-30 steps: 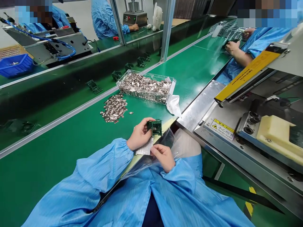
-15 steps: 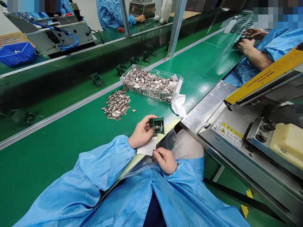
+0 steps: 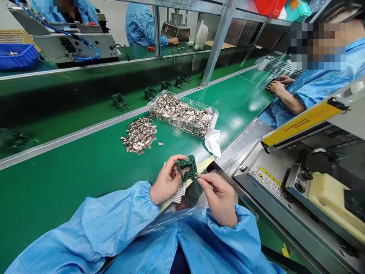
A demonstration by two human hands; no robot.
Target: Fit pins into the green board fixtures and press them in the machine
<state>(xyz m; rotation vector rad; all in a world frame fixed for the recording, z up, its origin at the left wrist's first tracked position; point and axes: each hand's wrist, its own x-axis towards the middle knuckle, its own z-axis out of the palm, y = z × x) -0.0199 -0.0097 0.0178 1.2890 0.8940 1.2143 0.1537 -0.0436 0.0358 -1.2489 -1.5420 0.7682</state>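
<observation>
The left hand (image 3: 167, 180) is closed around a small green part (image 3: 186, 168), holding it up just above the near edge of the bench (image 3: 71, 167), while the right hand (image 3: 219, 196) pinches the part's right side with thumb and forefinger, the other fingers loosely curled. Under the hands, at the same edge, lie a strip of small metal pieces (image 3: 178, 193) and a clear plastic bag (image 3: 182, 213). Farther in on the bench sit a loose pile of metal clips (image 3: 139, 135) and a clear tray (image 3: 182, 113) full of them, and a machine with a yellow warning label (image 3: 268, 176) stands at the right end.
</observation>
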